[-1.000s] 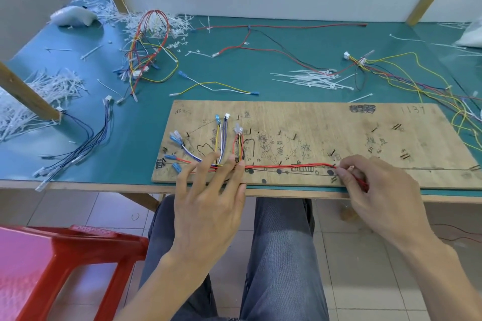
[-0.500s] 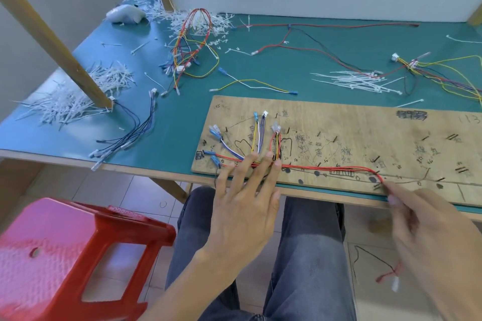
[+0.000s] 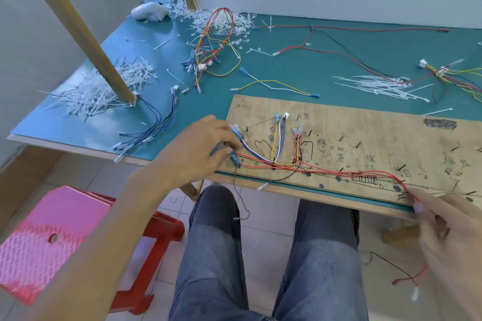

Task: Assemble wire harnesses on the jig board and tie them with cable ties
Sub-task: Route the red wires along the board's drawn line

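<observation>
The wooden jig board (image 3: 365, 133) lies on the green table. Red wires (image 3: 339, 171) run along its front edge, and yellow, white and blue wires (image 3: 276, 146) branch up to small connectors. My left hand (image 3: 195, 151) is at the board's left end, its fingers curled around the blue terminals (image 3: 234, 157) there; the grip is blurred. My right hand (image 3: 443, 224) pinches the red wires where they leave the board's front edge. Their loose ends (image 3: 409, 280) dangle below that hand. White cable ties (image 3: 378, 85) lie behind the board.
A slanted wooden post (image 3: 78, 28) stands at the left amid cut tie scraps (image 3: 96, 94). A loose wire bundle (image 3: 216, 41) and a blue wire bundle (image 3: 154, 125) lie on the table, with more harnesses (image 3: 459, 78) at the right. A red stool (image 3: 52, 240) stands beside my knees.
My left hand lifted from pressing flat on the wires and moved left to the blue terminals. My right hand slid down past the board's edge along the red wires. The view turned left.
</observation>
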A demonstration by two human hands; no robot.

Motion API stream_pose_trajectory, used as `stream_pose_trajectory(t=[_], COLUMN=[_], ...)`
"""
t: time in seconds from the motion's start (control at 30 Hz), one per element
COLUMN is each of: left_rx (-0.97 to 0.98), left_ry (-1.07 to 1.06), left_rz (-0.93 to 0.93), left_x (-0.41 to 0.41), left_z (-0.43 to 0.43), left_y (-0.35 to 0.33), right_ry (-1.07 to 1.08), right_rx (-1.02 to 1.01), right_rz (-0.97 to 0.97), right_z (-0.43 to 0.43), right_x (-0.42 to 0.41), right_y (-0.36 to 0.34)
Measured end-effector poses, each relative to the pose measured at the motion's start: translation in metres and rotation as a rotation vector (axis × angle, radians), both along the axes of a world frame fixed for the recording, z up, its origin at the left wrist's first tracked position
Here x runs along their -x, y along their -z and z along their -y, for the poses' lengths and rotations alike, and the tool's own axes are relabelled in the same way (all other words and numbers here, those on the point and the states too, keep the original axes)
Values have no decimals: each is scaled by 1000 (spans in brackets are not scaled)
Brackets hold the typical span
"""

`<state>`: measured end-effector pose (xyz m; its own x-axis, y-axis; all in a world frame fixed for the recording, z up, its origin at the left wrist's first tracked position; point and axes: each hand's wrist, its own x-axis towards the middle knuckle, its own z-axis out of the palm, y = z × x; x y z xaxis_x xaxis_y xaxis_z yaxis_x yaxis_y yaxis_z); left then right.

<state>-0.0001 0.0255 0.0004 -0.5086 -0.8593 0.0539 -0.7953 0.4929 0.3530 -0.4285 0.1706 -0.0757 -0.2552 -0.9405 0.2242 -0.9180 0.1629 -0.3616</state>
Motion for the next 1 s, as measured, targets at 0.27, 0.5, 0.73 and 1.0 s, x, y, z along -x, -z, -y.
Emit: stream_pose_trajectory(t=[0.27, 0.5, 0.73, 1.0], left_rx=[33, -45, -10, -15], left_ry=[65, -24, -23, -51], left_rz=[95, -84, -54, -115], left_x=[3, -9, -10, -15], left_z=[14, 25, 30, 30], left_y=[-3, -10, -9, -13], right_ry=[55, 50, 14, -27], right_rx=[-42, -113, -151, -120], right_rz=[-43, -47, -17, -41], right_z=[3, 10, 13, 20], right_x=[7, 34, 47, 26], right_y=[4, 28, 30, -1])
